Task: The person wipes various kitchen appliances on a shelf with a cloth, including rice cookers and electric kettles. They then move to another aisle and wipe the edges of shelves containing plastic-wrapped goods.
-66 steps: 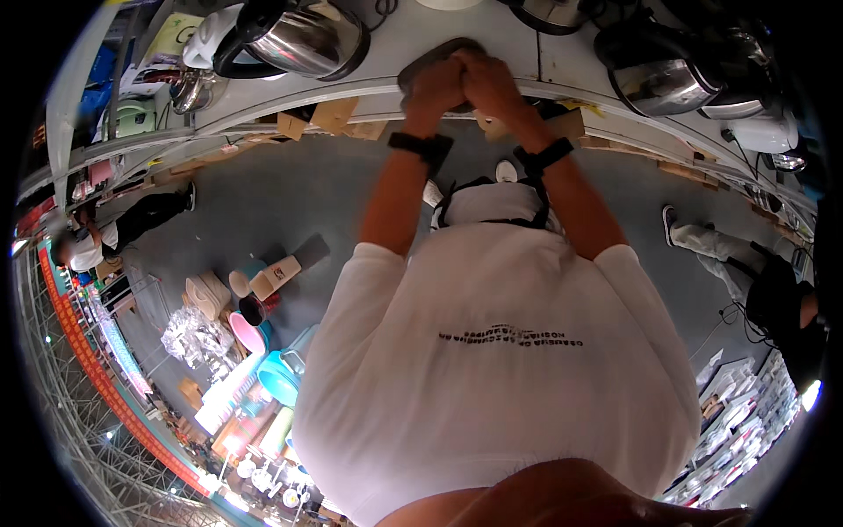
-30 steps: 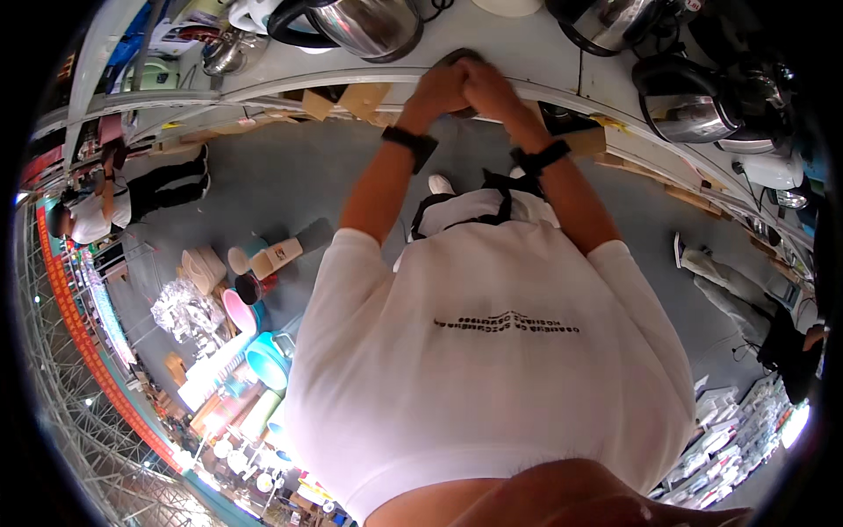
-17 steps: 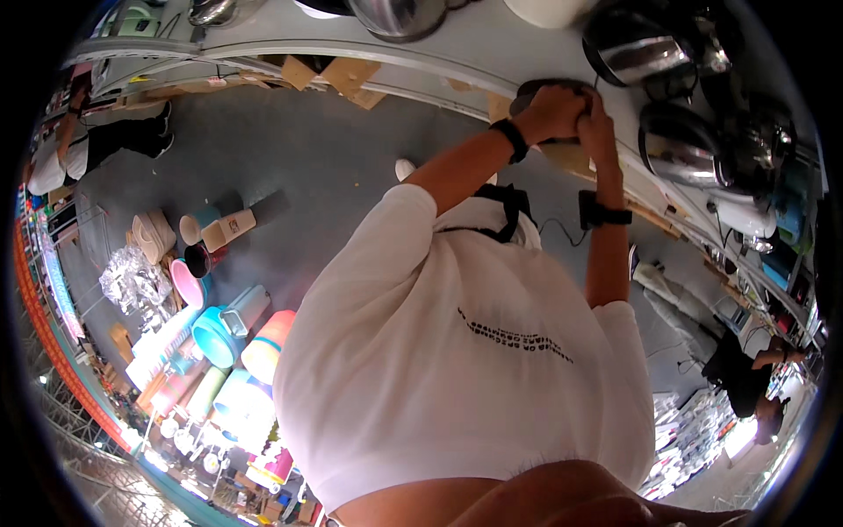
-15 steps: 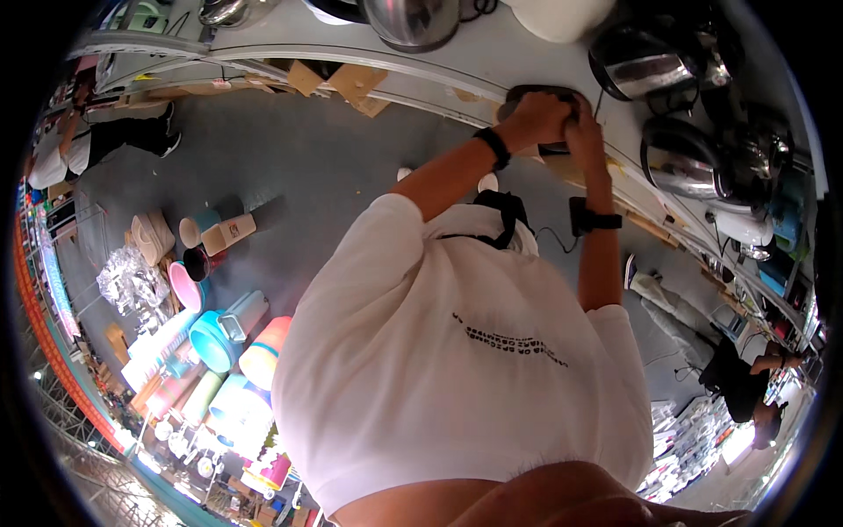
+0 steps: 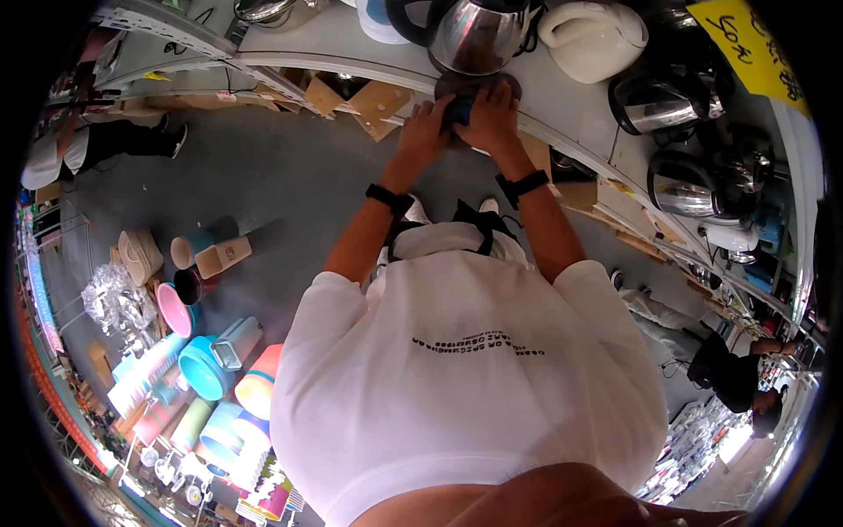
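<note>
At the shelf edge, my left hand (image 5: 424, 132) and my right hand (image 5: 492, 116) come together on a dark round flat base (image 5: 451, 85), fingers bent over it. It resembles a kettle base, but my hands cover much of it. Between my thumbs shows a dark bluish part (image 5: 457, 111) that I cannot make out. Just behind my fingers stands a shiny steel kettle (image 5: 476, 42) with a black handle. A white rounded kettle (image 5: 593, 44) is to its right.
More steel kettles with black handles (image 5: 672, 98) line the shelf (image 5: 386, 68) at the right, below a yellow sign (image 5: 751, 53). Opened cardboard (image 5: 379, 104) sits under the shelf edge. Plastic tubs (image 5: 206, 367) crowd the floor at left; a person in black (image 5: 727, 369) is far right.
Both hands and the dark base have shifted left along the shelf, now in front of the steel kettle. My left hand has moved apart from my right, and the view has turned slightly.
</note>
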Demonstrator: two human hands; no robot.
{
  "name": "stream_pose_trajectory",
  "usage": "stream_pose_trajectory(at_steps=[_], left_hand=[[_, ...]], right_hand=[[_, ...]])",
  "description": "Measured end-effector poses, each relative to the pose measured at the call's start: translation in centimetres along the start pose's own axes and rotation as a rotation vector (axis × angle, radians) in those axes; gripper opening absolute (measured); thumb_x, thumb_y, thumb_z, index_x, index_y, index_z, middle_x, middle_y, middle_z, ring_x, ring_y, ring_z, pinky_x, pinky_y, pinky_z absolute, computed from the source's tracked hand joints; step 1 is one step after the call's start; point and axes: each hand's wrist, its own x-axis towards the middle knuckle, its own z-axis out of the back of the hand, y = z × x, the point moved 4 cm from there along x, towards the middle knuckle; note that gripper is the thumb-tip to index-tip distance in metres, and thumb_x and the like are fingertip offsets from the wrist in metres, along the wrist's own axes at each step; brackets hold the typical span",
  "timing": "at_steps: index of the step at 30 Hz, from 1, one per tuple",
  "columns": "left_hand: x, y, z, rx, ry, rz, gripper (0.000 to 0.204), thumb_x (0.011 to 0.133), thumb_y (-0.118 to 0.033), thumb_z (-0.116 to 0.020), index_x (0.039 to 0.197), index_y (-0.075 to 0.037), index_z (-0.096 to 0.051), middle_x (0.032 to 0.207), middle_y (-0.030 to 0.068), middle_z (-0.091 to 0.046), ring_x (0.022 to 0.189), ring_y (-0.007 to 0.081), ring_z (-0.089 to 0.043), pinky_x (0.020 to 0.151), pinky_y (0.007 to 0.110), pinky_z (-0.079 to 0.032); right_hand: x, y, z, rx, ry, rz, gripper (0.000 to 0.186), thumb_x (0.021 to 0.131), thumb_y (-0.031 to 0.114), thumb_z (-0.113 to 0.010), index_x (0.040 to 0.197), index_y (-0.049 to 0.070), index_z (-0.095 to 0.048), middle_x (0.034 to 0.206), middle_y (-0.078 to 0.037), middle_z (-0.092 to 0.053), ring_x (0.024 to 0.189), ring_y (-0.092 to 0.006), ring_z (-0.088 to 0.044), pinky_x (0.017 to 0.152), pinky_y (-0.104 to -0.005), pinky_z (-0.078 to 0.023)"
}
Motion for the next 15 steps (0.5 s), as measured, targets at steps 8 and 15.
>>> stream_pose_trajectory(at_steps=[8,15], left_hand=[[-1.0,0.5,1.1,-0.284,0.016,-0.013,0.043,0.081,-0.01,-0.062,0.123,-0.01,-0.053,0.102,0.0128,-0.06,0.092,0.0323,-0.06,0.08,0.044,-0.05],[-0.3,-7.1,-1.7,-0.425,0.243,-0.49,0.047,0.08,-0.006,-0.06,0.127,-0.009,-0.053,0.121,0.0139,-0.057,0.101,0.0313,-0.062,0.086,0.042,-0.051]], right_hand=[[-2.9,-9.6,-2.4,0.009,0.058,-0.171,0.093,0.083,0.052,-0.059,0.145,-0.007,-0.024,0.148,-0.038,-0.021,0.139,-0.0487,-0.023,0.111,-0.0547,-0.025],[3.5,-19.0,-5.0,0.203,0.005,-0.021,0.076,0.09,0.054,-0.048,0.141,-0.001,-0.038,0.146,-0.034,-0.028,0.133,-0.0513,-0.032,0.105,-0.058,-0.033]])
